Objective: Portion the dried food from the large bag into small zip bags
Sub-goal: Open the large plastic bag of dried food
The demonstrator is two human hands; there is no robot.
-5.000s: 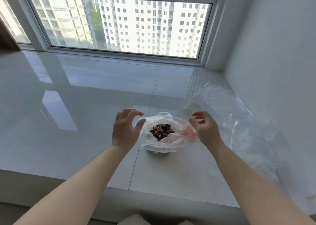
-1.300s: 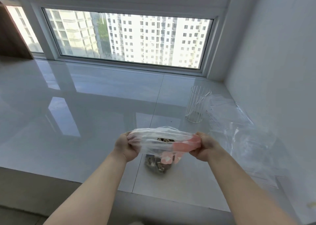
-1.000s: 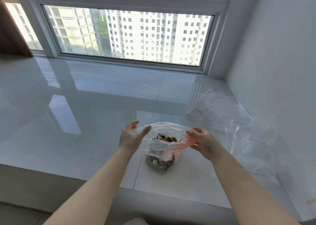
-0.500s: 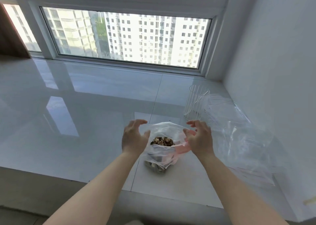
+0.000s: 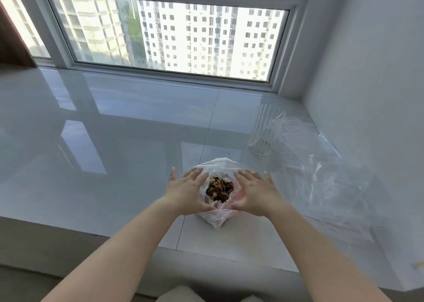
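While both hands lie flat with fingers spread against the sides of the bag (image 5: 215, 216), its mouth stands open toward the camera.

Item one: bag, clear plastic with a pink strip near the right edge, standing on the white tiled ledge (image 5: 114, 141) close to its front edge. It holds the dried food (image 5: 219, 189), brown chunks visible through the open mouth.

Item two: left hand (image 5: 187, 192), fingers straight and splayed, palm against the bag's left side, thumb along the near edge of the opening. It grips nothing.

Item three: right hand (image 5: 254, 194), fingers likewise straight and splayed, palm laid on the bag's right side over the pink strip. It grips nothing.

Item four: glass (image 5: 263, 129), clear and ribbed, upright, beyond and to the right of the bag, well apart from it.

Item five: clear plastic bags (image 5: 321, 175), a loose crumpled heap along the right wall, touching or just beside the glass; their number cannot be told.

Item six: window (image 5: 169, 38), at the back of the ledge, with tall white buildings outside.

Changes noted: a little over a second ago both hands were fisted on the bag's top, stretching it shut between them. Half a second ago the fingers were curled and raised at the rim. Now they have flattened and come down onto the sides, and the mouth gapes wider. Glass and heap of bags lie as before.
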